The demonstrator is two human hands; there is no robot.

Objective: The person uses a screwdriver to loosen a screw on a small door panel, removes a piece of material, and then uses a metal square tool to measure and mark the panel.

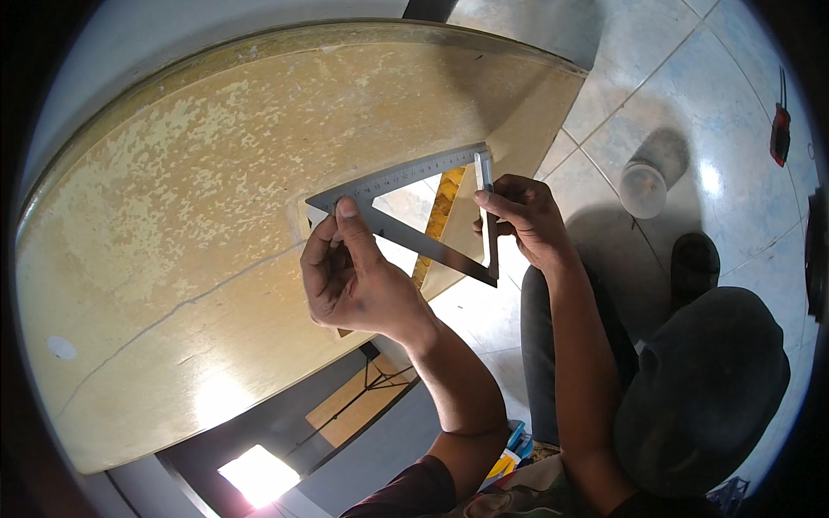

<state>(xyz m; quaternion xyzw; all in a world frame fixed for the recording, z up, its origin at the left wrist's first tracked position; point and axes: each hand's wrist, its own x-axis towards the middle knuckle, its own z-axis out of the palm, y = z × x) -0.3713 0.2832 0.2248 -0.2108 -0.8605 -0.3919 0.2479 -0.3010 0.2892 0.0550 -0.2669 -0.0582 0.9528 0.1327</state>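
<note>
A triangular metal square (pixel 401 178) with a graduated edge and a thick fence lies across a gap at the right end of a large worn yellow panel (pixel 199 181). My left hand (pixel 358 276) is closed at the square's left corner, its thumb pressed on the metal. At the opposite side my right hand (pixel 527 216) pinches the fence between thumb and fingers. Through the square's open middle show bright floor and an amber-brown strip (pixel 445 207). A thin dark line (pixel 186 304) runs along the panel. My left fingertips are partly hidden.
Beyond my right hand, a whitish round container (pixel 642 190) stands on the tiled floor (pixel 725 78). A red-and-black hand tool (pixel 780 136) lies farther right. A dark shoe (pixel 695 263) and a dark rounded shape (pixel 708 388) are nearby. A bright lamp (pixel 259 475) glows below the panel.
</note>
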